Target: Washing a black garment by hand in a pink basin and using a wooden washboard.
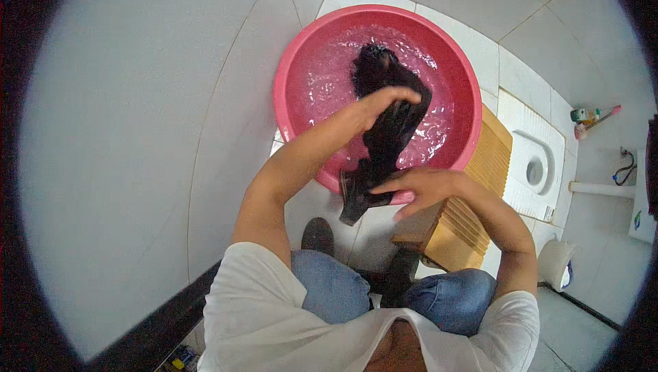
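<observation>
A dark, wet garment (394, 128) is bunched lengthwise in a round pink basin (286, 91) of rippling water. Its far end lies in the water, while the near end hangs over the basin's front rim. My left hand (385, 106) is curled over the middle of the cloth, thumb on the left and fingers on the far side. At the front rim, my right hand (426, 188) has its fingers spread, with a fingertip against the cloth; the pink rim shows between the fingers. The garment's exact kind cannot be made out in the folds.
A ribbed wooden washboard (466, 228) lies right of the basin, beside a white squat toilet (531, 159). Bottles and a pink-tipped brush (603, 120) are by the right wall, above a white pipe (603, 189). A white bin (556, 262) stands nearer. Tiled wall (151, 118) rises on the left.
</observation>
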